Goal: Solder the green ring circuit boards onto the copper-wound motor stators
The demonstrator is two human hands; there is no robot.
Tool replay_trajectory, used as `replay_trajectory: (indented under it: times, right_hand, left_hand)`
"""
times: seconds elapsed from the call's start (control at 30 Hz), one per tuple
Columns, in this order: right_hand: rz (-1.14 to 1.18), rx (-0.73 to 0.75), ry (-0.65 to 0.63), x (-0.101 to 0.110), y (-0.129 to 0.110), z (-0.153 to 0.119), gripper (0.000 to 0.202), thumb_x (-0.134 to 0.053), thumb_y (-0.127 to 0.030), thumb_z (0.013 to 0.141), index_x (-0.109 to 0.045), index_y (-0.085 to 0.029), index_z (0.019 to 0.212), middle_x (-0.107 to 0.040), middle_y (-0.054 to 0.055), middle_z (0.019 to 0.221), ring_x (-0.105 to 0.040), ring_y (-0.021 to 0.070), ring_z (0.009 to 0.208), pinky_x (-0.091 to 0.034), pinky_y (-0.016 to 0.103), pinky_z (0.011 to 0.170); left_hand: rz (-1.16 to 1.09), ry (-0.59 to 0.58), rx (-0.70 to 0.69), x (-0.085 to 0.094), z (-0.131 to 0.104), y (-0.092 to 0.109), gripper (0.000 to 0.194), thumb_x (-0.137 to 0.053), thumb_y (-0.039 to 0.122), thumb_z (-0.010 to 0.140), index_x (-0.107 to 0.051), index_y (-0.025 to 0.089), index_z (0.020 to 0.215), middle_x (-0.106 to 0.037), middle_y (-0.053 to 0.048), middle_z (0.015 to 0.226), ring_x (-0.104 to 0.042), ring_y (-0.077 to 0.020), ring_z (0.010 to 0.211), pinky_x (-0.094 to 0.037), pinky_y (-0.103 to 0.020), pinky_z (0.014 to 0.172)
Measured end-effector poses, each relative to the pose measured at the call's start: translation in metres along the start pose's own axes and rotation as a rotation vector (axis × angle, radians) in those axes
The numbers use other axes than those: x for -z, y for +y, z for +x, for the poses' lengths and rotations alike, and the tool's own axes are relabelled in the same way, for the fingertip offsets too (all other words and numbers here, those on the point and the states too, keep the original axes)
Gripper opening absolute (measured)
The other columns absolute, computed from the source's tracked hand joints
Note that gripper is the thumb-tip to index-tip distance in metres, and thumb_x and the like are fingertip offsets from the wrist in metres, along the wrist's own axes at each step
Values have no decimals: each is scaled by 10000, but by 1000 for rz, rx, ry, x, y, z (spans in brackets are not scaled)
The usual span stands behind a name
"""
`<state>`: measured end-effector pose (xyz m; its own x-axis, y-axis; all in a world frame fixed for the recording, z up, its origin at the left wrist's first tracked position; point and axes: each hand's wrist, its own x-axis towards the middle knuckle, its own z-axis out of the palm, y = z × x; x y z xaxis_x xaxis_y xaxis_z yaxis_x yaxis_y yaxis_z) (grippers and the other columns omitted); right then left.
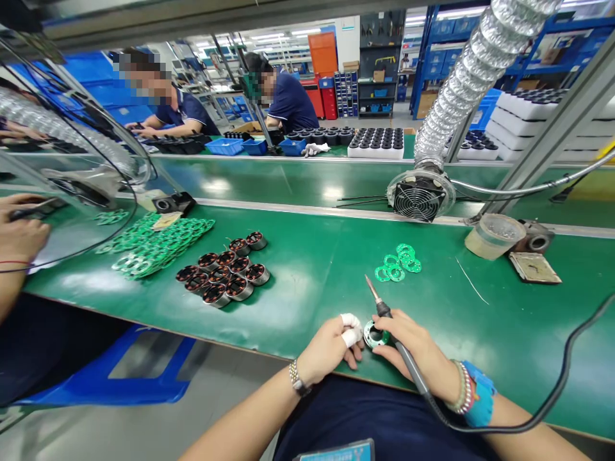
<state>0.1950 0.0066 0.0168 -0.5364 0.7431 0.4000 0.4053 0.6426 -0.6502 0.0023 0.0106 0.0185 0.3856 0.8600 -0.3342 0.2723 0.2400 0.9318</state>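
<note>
My right hand (418, 352) is closed around a soldering iron (407, 360), whose bare tip points up and away to the left. Its thumb and fingertips also rest on a motor stator topped with a green ring-shaped circuit board (369, 335). Close against the left side of that piece is my left hand (334, 342), its fingers curled together and two of them wrapped in white. Whatever the left fingertips pinch, if anything, is hidden. Several loose green ring boards (396, 264) lie beyond my hands.
Stators with copper windings (225, 272) stand grouped left of centre, beside a heap of green boards (158, 243). A fan with a duct (418, 197), a plastic tub (494, 235) and a sponge tray (534, 267) line the back right. At left, a co-worker's hand (24, 234) shows.
</note>
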Motion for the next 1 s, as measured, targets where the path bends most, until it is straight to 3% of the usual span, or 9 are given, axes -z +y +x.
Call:
replay_trajectory:
  times: [0.07, 0.2, 0.27, 0.43, 0.57, 0.7, 0.77, 0.9, 1.0]
  right_hand:
    - [15, -7, -9, 2, 1, 1, 241, -528, -227, 869, -485, -210, 1105, -578, 72, 935, -530, 185, 822, -483, 317, 715]
    - [32, -13, -25, 4, 1, 1, 282, -553, -227, 855, -475, -212, 1126, -571, 66, 944, -524, 180, 821, -477, 310, 724]
    - [28, -15, -21, 4, 1, 0, 280, -548, -238, 858, -477, -210, 1127, -572, 68, 939, -527, 178, 812, -478, 305, 719]
    - [18, -10, -4, 2, 2, -1, 269, -548, -243, 856, -488, -212, 1117, -583, 69, 935, -539, 183, 835, -485, 310, 738]
    - [28, -14, -14, 2, 2, 0, 270, -544, -242, 858, -484, -211, 1119, -572, 71, 926, -526, 186, 817, -481, 315, 717]
    - [39, -14, -34, 3, 2, 1, 277, -546, -223, 855, -474, -209, 1123, -560, 67, 916, -509, 185, 805, -475, 317, 713]
    - [42, -14, -35, 3, 3, 1, 273, -548, -219, 854, -474, -209, 1116, -558, 65, 913, -501, 184, 805, -471, 316, 714]
    - [43, -13, -32, 3, 3, 1, 256, -545, -223, 857, -476, -210, 1103, -560, 59, 905, -492, 182, 806, -461, 308, 712]
    - [47, -6, -30, 3, 3, 1, 249, -551, -227, 853, -480, -208, 1091, -563, 59, 908, -492, 181, 798, -460, 307, 713]
  left_hand:
    - [86, -19, -54, 5, 0, -1, 168, -424, 269, 825, -528, 147, 776, -568, -18, 639, -565, -119, 512, -455, -210, 464]
    - [726, 73, -496, 16, -4, -4, 192, -461, 236, 845, -590, 165, 967, -644, -85, 879, -608, -183, 770, -493, -289, 693]
    - [963, 102, -670, 21, -4, -6, 205, -448, 204, 853, -591, 168, 996, -645, -99, 943, -607, -189, 800, -492, -291, 707]
    - [1180, 62, -798, 25, -1, -2, 195, -421, 165, 843, -598, 157, 924, -635, -84, 839, -576, -155, 678, -469, -236, 585]
    - [863, -4, -578, 20, 6, 8, 130, -468, 168, 774, -591, 167, 735, -594, -45, 718, -540, -142, 641, -436, -232, 593]
    - [76, -58, 84, 8, 13, 14, 99, -473, 189, 680, -474, 167, 584, -454, 29, 487, -429, -86, 411, -324, -185, 393]
    - [-132, -99, 267, 5, 14, 14, 113, -458, 236, 682, -452, 169, 592, -436, 40, 463, -410, -77, 355, -286, -171, 333]
    - [-345, -203, 299, 10, 8, 11, 206, -587, 324, 688, -520, 130, 673, -541, -4, 596, -550, -96, 485, -403, -165, 389]
    - [-447, -179, 260, 13, 4, 6, 290, -685, 363, 662, -537, 116, 694, -570, -14, 641, -591, -103, 552, -468, -178, 463]
